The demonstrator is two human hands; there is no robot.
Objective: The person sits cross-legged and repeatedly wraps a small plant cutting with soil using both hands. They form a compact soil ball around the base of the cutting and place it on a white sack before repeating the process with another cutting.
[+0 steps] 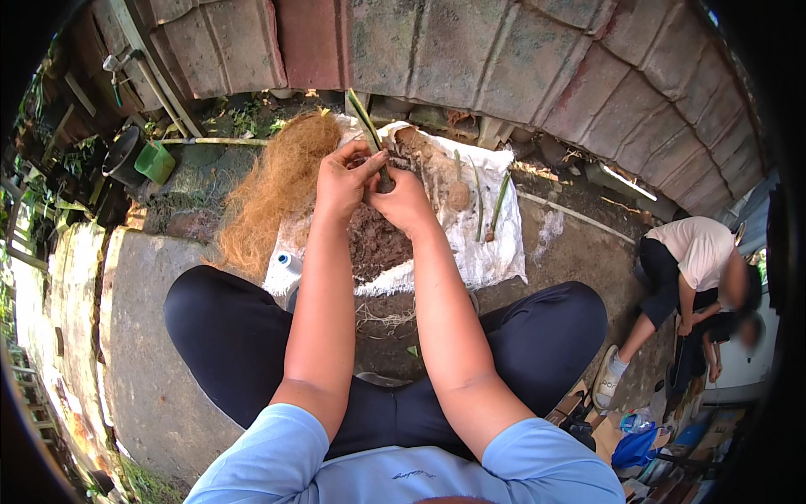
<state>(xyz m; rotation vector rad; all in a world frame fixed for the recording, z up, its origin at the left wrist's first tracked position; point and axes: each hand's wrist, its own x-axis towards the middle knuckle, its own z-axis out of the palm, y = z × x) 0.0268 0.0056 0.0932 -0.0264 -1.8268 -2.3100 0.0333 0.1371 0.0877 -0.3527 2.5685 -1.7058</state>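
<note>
Before me, my left hand (343, 176) pinches a long green leaf cutting (364, 116), which looks like snake plant, between thumb and fingers. Lower down, my right hand (403, 198) grips the dark base of the same cutting, mostly covered by my fingers. Both hands are over a white woven sack (497, 261) spread on the ground. A heap of brown soil (378, 242) lies on the sack beneath them. To the right rest a fibre-wrapped root ball (459, 196) with a leaf, a thin green leaf (479, 201) and another cutting (499, 205) with a small brown base.
Loose brown fibre (271, 183) piles up at the left, near a white thread spool (288, 263). A green bucket (155, 162) stands beside a black bucket (123, 154). Roof tiles (453, 57) overhang the far side. Two people sit at right, one in a pale shirt (696, 246).
</note>
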